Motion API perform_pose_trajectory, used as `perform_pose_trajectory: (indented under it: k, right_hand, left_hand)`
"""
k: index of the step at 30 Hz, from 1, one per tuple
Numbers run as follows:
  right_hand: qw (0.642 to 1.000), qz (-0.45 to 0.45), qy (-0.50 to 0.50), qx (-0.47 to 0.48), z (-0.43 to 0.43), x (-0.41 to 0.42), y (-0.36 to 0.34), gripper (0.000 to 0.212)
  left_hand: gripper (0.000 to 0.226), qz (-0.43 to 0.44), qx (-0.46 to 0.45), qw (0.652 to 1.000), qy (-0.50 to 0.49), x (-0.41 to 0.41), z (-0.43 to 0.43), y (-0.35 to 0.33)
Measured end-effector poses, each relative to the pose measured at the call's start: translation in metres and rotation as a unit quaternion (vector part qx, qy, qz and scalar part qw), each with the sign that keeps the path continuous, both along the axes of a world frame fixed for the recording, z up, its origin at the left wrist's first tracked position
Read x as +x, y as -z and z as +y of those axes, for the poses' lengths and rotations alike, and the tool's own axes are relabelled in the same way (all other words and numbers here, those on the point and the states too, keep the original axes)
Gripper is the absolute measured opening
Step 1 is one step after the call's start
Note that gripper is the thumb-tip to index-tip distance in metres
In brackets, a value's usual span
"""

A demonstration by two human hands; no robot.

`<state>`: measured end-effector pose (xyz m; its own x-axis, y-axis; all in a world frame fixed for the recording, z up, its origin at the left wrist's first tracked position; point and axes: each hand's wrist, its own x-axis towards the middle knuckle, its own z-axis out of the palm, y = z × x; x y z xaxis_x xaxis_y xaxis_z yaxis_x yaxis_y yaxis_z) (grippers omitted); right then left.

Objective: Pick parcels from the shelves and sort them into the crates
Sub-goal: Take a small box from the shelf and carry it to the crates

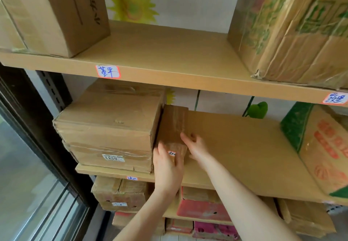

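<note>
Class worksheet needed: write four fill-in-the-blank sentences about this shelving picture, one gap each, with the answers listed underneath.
1. The number of hands gripping the narrow parcel, counting left hand and right hand, is ____.
2. The large cardboard box stands beside that parcel, on its ____ side.
3. The label on the upper shelf edge bears handwriting coloured ____.
4. The printed box at far right shows orange print and a ____ corner.

Answers: two; left; blue; green

Bare shelf stretch (244,146) right of the parcel (174,125), stacked cartons (107,125) hard against its left (touching), upper board (169,78) overhead.
</note>
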<state>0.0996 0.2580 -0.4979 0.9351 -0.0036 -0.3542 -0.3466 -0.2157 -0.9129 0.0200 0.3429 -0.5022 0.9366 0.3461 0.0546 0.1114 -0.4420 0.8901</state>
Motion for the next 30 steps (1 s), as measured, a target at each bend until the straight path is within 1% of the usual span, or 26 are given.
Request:
perform_pose_trajectory:
  k: [2, 4, 7, 8, 11, 12, 14, 17, 18, 19, 21, 22, 23, 24, 25, 26, 28, 29, 30]
  right_hand:
    - [0.996, 0.026, -0.005, 0.084, -0.012, 0.002, 0.004, 0.068]
    - [0.989, 0.022, 0.008, 0.143, -0.03, 0.005, 0.006, 0.06]
    - [0.975, 0.029, 0.043, 0.217, -0.05, 0.005, 0.01, 0.053]
    - [0.97, 0.031, 0.049, 0.234, -0.054, 0.003, 0.012, 0.053]
    - [0.964, 0.011, 0.061, 0.259, -0.06, -0.008, 0.014, 0.053]
    - [0.961, 0.006, 0.068, 0.268, -0.063, -0.012, 0.014, 0.052]
    - [0.952, 0.001, 0.095, 0.29, -0.07, -0.019, 0.011, 0.048]
    - [0.941, 0.004, 0.126, 0.315, -0.077, -0.036, 0.005, 0.036]
    - [0.942, 0.007, 0.119, 0.314, -0.077, -0.043, 0.003, 0.037]
    - [0.946, 0.015, 0.107, 0.305, -0.076, -0.052, 0.0, 0.046]
    - [0.971, 0.044, 0.071, 0.226, -0.072, -0.071, -0.003, 0.079]
    - [0.983, 0.062, 0.051, 0.166, -0.068, -0.081, -0.003, 0.092]
    - [0.989, 0.072, 0.041, 0.119, -0.063, -0.091, -0.006, 0.099]
    - [0.991, 0.071, 0.042, 0.104, -0.059, -0.101, -0.006, 0.101]
    - [0.989, 0.066, 0.051, 0.123, -0.055, -0.11, -0.007, 0.1]
    - [0.981, 0.057, 0.061, 0.175, -0.052, -0.12, -0.005, 0.089]
    - [0.945, 0.052, 0.088, 0.312, -0.044, -0.14, -0.002, 0.063]
    - [0.922, 0.06, 0.092, 0.371, -0.04, -0.151, -0.003, 0.059]
    - [0.898, 0.07, 0.088, 0.425, -0.036, -0.161, -0.002, 0.06]
  left_hand:
    - [0.053, -0.029, -0.04, 0.998, -0.028, 0.004, -0.003, -0.003]
    - [0.049, -0.04, -0.075, 0.995, -0.054, 0.011, -0.005, -0.004]
    - [0.043, 0.013, -0.078, 0.994, -0.079, 0.027, -0.006, 0.004]
    - [0.04, 0.03, -0.078, 0.994, -0.074, 0.032, -0.006, 0.005]
    - [0.037, 0.048, -0.066, 0.996, -0.032, 0.04, -0.006, 0.005]
    - [0.037, 0.044, -0.066, 0.997, -0.025, 0.039, -0.006, 0.002]
    - [0.032, 0.002, -0.052, 0.999, -0.014, 0.033, -0.009, -0.001]
    - [0.011, -0.068, -0.047, 0.996, 0.024, 0.02, -0.014, -0.006]
    - [0.012, -0.069, -0.056, 0.995, 0.045, 0.013, -0.015, -0.01]
    - [0.016, -0.07, -0.068, 0.993, 0.066, 0.007, -0.014, -0.012]
    - [0.012, -0.055, -0.057, 0.994, 0.078, -0.011, -0.01, -0.018]
    - [0.027, -0.053, -0.033, 0.995, 0.076, -0.022, -0.006, -0.021]
    - [0.043, -0.064, -0.009, 0.995, 0.082, -0.031, -0.002, -0.021]
    - [0.053, -0.076, 0.008, 0.993, 0.092, -0.04, 0.004, -0.022]
    - [0.058, -0.094, 0.012, 0.99, 0.108, -0.051, 0.009, -0.024]
    - [0.057, -0.113, -0.011, 0.986, 0.122, -0.061, 0.015, -0.027]
    - [0.042, -0.138, -0.117, 0.976, 0.118, -0.08, 0.03, -0.034]
    - [0.035, -0.138, -0.163, 0.972, 0.102, -0.088, 0.038, -0.039]
    - [0.032, -0.124, -0.19, 0.97, 0.083, -0.093, 0.048, -0.041]
